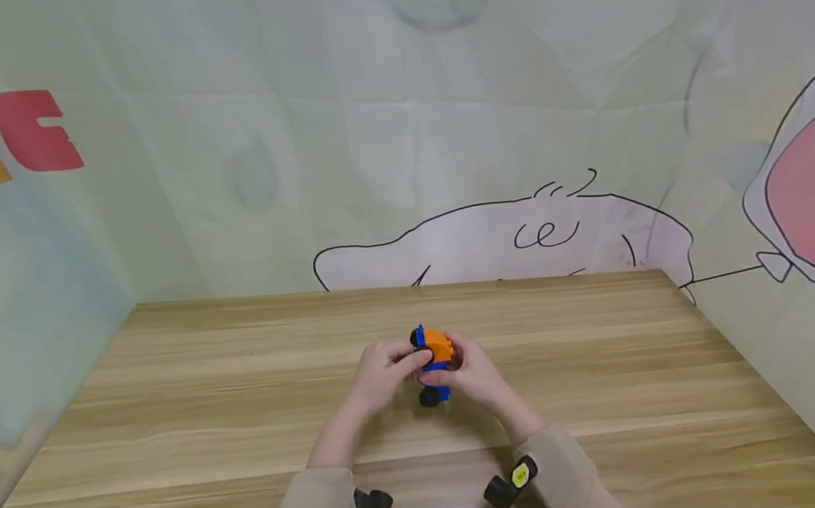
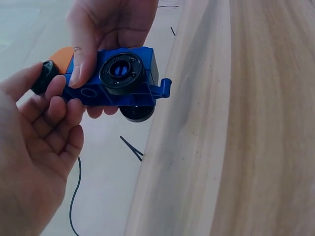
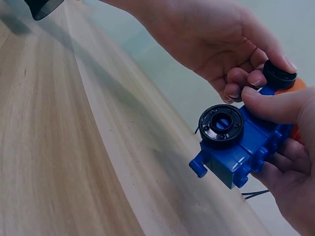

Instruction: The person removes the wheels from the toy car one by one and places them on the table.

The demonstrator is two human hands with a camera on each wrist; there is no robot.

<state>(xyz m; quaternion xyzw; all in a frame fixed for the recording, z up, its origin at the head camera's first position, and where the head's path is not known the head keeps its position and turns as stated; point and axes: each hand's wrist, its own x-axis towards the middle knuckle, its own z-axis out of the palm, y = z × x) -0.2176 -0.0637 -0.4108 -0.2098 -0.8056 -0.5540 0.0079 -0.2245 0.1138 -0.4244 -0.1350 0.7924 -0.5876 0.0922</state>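
A small toy car with a blue studded chassis, black wheels and an orange block is held up between both hands. My right hand grips the blue chassis, its thumb lying along the side between two wheels. At the orange end, my left hand pinches a black wheel between thumb and fingers. Another wheel at the opposite end shows its round hub. Beyond it a blue hook sticks out from the chassis. Fingers partly hide the orange block in both wrist views.
A wood-grain table lies beneath the hands. Printed cloth walls stand along its back and sides. Black camera mounts sit at the left wrist and the right wrist.
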